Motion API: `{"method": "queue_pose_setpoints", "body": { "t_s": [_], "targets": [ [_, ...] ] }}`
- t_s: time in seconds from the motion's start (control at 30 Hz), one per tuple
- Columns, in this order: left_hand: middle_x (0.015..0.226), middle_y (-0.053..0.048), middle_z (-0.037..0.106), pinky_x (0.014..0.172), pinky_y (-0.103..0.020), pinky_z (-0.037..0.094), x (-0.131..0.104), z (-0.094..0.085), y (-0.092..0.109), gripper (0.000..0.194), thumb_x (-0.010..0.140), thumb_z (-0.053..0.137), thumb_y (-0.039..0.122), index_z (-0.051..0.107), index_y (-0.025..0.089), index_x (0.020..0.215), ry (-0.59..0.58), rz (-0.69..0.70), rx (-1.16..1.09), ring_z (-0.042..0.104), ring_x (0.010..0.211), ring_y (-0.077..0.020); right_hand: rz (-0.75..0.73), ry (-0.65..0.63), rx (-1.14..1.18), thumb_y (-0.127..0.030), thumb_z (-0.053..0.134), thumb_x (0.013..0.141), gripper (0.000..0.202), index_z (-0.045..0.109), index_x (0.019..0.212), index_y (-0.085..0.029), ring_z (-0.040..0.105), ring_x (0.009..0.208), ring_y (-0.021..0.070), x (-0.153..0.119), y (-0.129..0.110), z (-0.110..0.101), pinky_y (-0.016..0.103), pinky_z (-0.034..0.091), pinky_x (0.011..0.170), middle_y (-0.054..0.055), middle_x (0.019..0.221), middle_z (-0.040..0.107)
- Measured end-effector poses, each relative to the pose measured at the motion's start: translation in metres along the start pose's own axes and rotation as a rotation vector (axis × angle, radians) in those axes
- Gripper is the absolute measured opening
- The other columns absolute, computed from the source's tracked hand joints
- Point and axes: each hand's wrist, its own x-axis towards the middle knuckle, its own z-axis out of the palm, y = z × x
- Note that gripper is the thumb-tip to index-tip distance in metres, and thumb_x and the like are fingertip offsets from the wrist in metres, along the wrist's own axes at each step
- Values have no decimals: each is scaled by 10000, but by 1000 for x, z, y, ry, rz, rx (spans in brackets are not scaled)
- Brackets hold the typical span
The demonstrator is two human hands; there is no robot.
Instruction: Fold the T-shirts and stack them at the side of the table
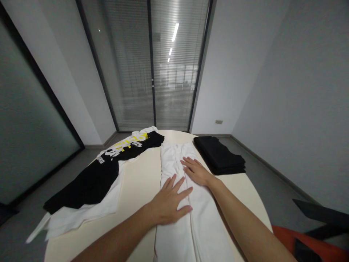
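White pants (177, 240) lie lengthwise on the table, waistband at the far end and legs running toward me. My left hand (171, 199) rests flat on the middle of them, fingers spread. Farther up, my right hand (196, 171) lies palm down near the waist, its fingers stretched out over the cloth. Neither hand grips anything. To the right of the waistband sits a folded stack of black clothing (219, 154), apart from my right hand. Along the left side lie a black garment with yellow and white print (100, 178) and white cloth (89, 214) under it.
The light round-edged table (136, 182) carries all the clothes. White cloth hangs over its left edge. An orange and black chair (289, 236) stands at the lower right. Beyond the table are a glass partition with blinds (174, 102) and a pale wall (229, 72).
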Motion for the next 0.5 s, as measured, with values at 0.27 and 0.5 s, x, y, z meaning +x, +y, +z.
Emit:
{"method": "queue_pose_setpoints", "body": {
  "t_s": [0.27,0.5],
  "targets": [
    [1651,-125,192,1158,-684,184,0,6,-6,715,918,530,623,358,304,1535,39,-5,47,70,1504,-453,-44,170,-2,-414,384,1026,456,582,1377,-201,443,1387,270,8,-4,2,500,336,1154,133,1462,533],
    [1588,-113,364,1176,-571,261,0,-6,-9,603,981,437,551,412,248,1503,115,-35,99,282,1465,-390,-19,169,-76,-390,366,1034,428,641,1285,-180,509,1293,270,12,-12,2,447,400,1085,147,1357,603]
  ]
}}
